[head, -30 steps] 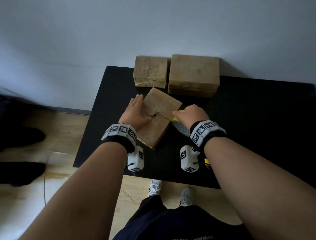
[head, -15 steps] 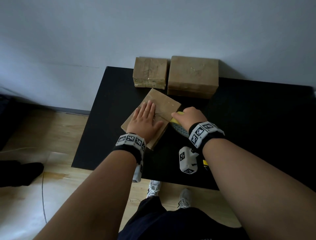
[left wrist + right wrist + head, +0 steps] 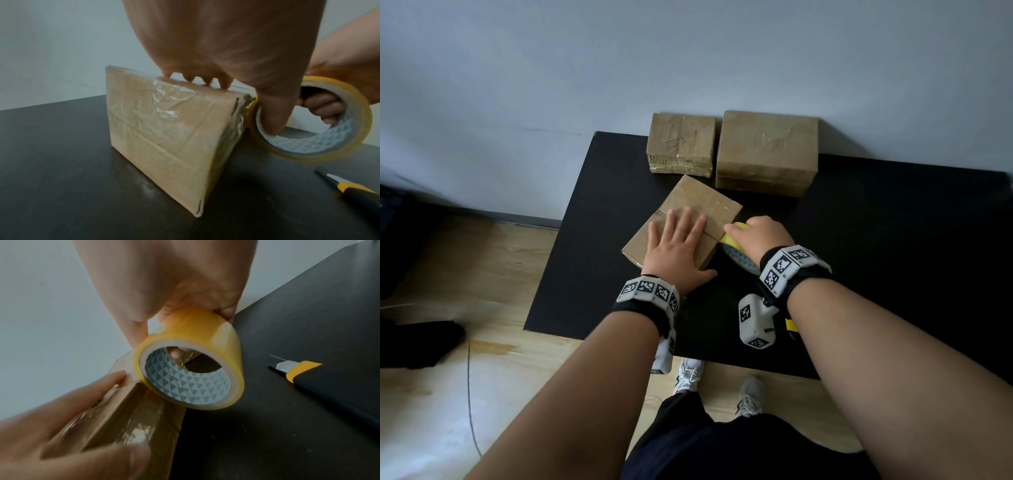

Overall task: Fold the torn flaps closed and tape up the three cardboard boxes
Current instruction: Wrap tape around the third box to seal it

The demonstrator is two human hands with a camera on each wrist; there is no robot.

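Note:
A small cardboard box (image 3: 702, 209) (image 3: 164, 129) (image 3: 127, 415) lies at an angle on the black table (image 3: 893, 240). My left hand (image 3: 678, 250) (image 3: 216, 56) presses flat on its top with straight, spread fingers, the thumb hanging over the right edge. My right hand (image 3: 760, 236) (image 3: 174, 288) grips a yellow tape roll (image 3: 736, 236) (image 3: 314, 120) (image 3: 191, 360) against the box's right side, fingers through its core. Clear tape runs from the roll onto the box. Two more boxes stand at the back by the wall: a smaller one (image 3: 681, 144) and a larger one (image 3: 767, 150).
A utility knife (image 3: 349, 186) (image 3: 304, 369) with a yellow and black handle lies on the table to the right of the roll, blade out. The table's front edge is close to my wrists. Wooden floor and my shoes (image 3: 688, 373) lie below it.
My left hand slid from the box's left edge onto its top and now lies flat across it. The right hand with the tape roll stayed at the box's right side.

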